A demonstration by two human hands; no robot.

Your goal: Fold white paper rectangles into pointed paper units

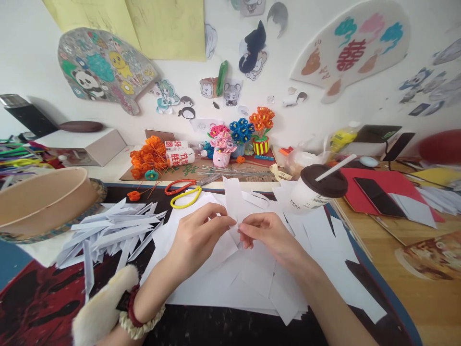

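Note:
My left hand point(196, 235) and my right hand point(268, 233) meet at the middle of the desk, both pinching a small strip of white paper point(233, 199) that stands upright between their fingertips. The fingers of each hand are curled and closed on the strip's lower end. Beneath them lies a loose layer of white paper sheets point(252, 278). A pile of folded white paper pieces point(108, 230) lies to the left of my left hand.
Scissors with orange and yellow handles point(185, 191) lie just beyond the hands. A lidded drink cup with a straw point(315, 190) stands to the right. A round beige box point(39, 199) sits at the left. Pipe-cleaner flowers point(230, 137) line the back wall. A phone on red card point(378, 194) lies at the right.

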